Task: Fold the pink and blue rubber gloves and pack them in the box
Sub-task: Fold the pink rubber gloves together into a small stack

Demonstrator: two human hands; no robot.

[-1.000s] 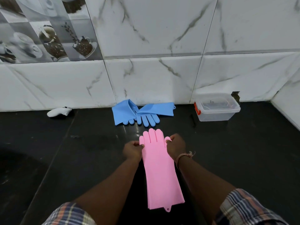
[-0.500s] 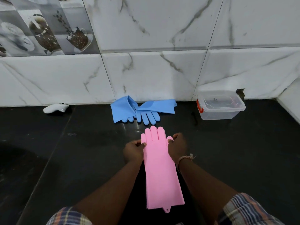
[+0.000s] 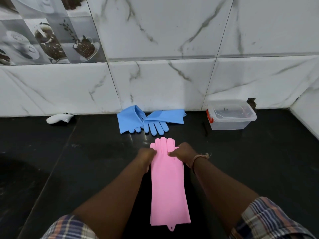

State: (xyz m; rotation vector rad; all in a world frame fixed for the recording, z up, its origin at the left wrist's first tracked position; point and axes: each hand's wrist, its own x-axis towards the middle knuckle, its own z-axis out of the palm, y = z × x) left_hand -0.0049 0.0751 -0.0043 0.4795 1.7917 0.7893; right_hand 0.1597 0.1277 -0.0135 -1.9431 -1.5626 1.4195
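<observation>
Pink gloves (image 3: 168,183) stacked flat on the counter (image 3: 69,161), fingers toward the wall. Left hand (image 3: 146,156) and right hand (image 3: 183,155) each pinch the finger end. Risk: layers slip apart mid-fold, rubber springs open. Blue gloves (image 3: 150,119) unfolded; box (image 3: 230,116) lidded.

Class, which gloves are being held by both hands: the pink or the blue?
The pink gloves: the left hand and right hand grip them at the finger end. The blue gloves lie untouched by the wall.
</observation>
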